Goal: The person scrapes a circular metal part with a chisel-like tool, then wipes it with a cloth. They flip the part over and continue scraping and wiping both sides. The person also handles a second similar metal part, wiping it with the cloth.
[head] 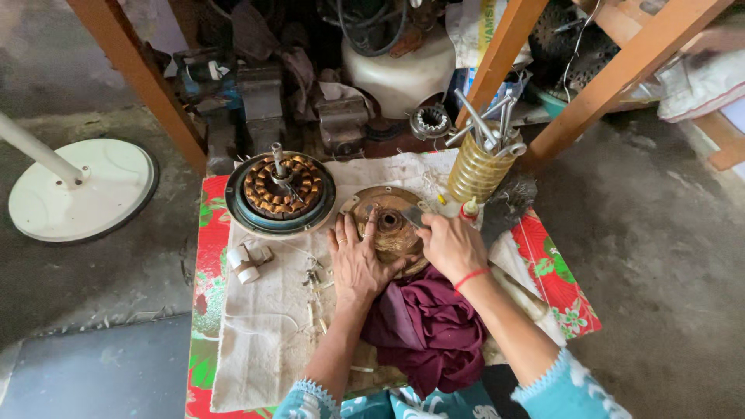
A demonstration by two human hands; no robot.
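Left hand [355, 260] lies flat, fingers spread, pressing down on the round rusty metal cover [392, 225], which sits on the white cloth [264, 334] at the middle of the small table [203, 256]. It's a hold-down, not a grasp.

Right hand [450, 244] is closed narrow around a small flat scraper or blade [413, 215], tip on the cover near its centre hub. I can't tell exactly what the tool is; most of it is hidden by the fingers.

Risks as I see them:
- The blade tip works close to the left fingertips. If it skids off the rust, it goes straight into them.
- The cover rests partly on the cloth and partly against the maroon rag [427, 326] (soft, uneven support). A hard push could rock or spin it out from under the palm.
- The small glue bottle [469, 209] stands just beside the right knuckles, and the yellow jar of spanners [477, 167] is right behind it. An elbow swing could tip either one.
- The fan motor with copper windings [281, 190] sits just left of the cover. Scraped rust could land in the coils.
- Loose screws and small bits [314, 287] lie on the cloth near the left wrist, with tape rolls [247, 262] further left. Tugging the cloth scatters them.
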